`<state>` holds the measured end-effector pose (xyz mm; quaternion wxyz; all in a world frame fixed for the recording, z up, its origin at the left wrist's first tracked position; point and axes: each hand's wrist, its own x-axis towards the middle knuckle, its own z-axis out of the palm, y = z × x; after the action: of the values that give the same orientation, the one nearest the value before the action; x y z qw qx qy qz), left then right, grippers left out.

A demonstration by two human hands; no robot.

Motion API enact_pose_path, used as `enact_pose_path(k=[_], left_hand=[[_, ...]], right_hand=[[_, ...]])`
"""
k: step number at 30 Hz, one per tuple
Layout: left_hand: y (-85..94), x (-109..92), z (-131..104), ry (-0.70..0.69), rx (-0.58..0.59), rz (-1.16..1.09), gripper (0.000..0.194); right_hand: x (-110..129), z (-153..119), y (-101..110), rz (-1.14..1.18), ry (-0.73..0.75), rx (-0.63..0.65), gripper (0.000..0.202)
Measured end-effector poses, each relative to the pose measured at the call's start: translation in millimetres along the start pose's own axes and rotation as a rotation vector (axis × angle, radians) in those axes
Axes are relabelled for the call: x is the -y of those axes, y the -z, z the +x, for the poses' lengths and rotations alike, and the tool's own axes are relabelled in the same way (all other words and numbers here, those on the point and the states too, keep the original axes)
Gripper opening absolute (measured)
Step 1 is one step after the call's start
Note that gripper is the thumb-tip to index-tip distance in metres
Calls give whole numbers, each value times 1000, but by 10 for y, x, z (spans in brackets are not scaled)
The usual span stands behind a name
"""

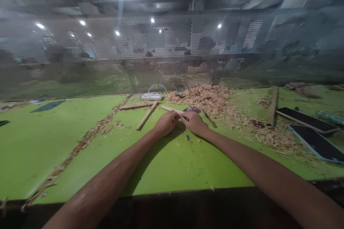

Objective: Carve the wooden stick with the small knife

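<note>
A pale wooden stick (171, 109) slants behind my left hand and runs to the fingers of my right hand. My left hand (167, 122) is closed, its fingertips against the stick. Thumb and fingers of my right hand (195, 123) pinch the stick's right end; the exact grip is hidden by the knuckles. Both hands nearly touch over the green tabletop (172, 164). Left of them lies a second wooden stick (147, 115). Just beyond my right hand are a dark flat piece (192, 109) and a thin dark tool (209, 118).
Wood shavings (205, 96) are heaped at the back and trail right. Behind stands a perforated screen (161, 53). A white power strip (152, 96) rests near a brown wooden strip (134, 106). At right lie two phones (318, 143) and a wooden slat (272, 107).
</note>
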<state>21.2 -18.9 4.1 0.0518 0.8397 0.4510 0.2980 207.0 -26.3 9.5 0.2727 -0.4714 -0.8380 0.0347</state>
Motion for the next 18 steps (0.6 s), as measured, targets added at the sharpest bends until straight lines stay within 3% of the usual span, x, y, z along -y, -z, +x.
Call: enact_pose_path(k=[6, 18], left_hand=[[31, -41, -23, -16, 11, 13, 17], [48, -114, -38, 22, 50, 41, 22]], right_hand=[[70, -16, 45, -44, -66, 15, 24], [85, -19, 52, 3, -59, 45, 22]])
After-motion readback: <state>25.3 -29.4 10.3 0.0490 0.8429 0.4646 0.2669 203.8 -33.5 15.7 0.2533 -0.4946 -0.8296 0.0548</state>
